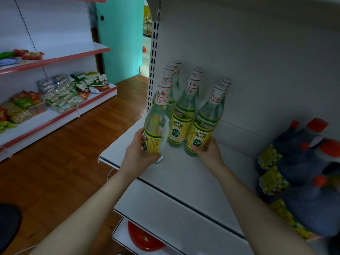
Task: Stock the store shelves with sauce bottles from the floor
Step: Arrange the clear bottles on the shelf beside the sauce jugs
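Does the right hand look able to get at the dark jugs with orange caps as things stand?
Probably yes, once it lets go. The right hand is wrapped around a clear bottle, but bare shelf lies between it and the dark jugs on the same level, with nothing in between.

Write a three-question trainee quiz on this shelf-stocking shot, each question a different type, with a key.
1. True or false: the left hand grips a clear bottle at the front left of the shelf.
2. What does the right hand touch?
A. a dark jug
B. the front right clear bottle
C. a snack packet
3. Fill in: the dark jugs with orange caps stand to the ____ of the clear bottles.

Key
1. True.
2. B. Its fingers rest at the base of that bottle.
3. Right.
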`<state>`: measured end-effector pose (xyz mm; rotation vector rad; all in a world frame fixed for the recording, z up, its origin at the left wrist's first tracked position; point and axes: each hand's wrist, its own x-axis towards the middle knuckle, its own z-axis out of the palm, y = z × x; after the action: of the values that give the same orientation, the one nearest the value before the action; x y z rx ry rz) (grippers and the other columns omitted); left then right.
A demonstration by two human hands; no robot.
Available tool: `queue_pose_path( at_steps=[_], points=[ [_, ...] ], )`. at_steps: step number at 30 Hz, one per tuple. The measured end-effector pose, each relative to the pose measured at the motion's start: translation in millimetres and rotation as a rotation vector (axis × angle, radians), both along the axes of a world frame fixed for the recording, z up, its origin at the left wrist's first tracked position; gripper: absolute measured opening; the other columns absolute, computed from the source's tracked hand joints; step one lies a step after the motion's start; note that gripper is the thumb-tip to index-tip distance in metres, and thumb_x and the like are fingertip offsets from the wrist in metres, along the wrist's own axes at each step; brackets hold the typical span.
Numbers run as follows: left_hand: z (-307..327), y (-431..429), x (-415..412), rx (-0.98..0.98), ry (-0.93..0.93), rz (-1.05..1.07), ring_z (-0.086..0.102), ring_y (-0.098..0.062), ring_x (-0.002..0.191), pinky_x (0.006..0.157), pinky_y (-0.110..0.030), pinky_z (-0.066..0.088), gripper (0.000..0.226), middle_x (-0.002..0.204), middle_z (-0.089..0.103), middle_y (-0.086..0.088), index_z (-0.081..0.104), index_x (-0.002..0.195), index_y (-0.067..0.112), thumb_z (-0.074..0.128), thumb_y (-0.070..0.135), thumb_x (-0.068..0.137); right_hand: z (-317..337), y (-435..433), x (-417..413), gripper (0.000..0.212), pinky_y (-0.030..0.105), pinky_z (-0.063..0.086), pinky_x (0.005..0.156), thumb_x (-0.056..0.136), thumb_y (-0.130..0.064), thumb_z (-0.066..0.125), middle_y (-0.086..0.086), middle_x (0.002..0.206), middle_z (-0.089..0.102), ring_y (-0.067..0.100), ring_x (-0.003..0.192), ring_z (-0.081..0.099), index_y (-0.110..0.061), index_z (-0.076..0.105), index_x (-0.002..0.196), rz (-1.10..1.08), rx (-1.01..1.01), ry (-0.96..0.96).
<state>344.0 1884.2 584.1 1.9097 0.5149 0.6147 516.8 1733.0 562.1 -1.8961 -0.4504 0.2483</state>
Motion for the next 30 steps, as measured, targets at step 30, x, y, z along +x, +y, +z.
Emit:
queue_pose_path(
  at_steps=[30],
  points=[
    [1.5,47.5,23.7,-0.029,0.001,0.003,0.046,-0.004,0.1,0.066,-0.003,0.041,0.088,0.113,0.046,0.013,0.02,0.143,0.021,0.072,0.004,0.074,-11.2,4.8,-9.5,0.049,0.039,0.048,0.09,0.074,-0.011,0.075,0.004,0.109,0.06,0.022,0.101,0.058,-0.007,0.048,0.116,-0.104,-0.001,-0.005]
  ],
)
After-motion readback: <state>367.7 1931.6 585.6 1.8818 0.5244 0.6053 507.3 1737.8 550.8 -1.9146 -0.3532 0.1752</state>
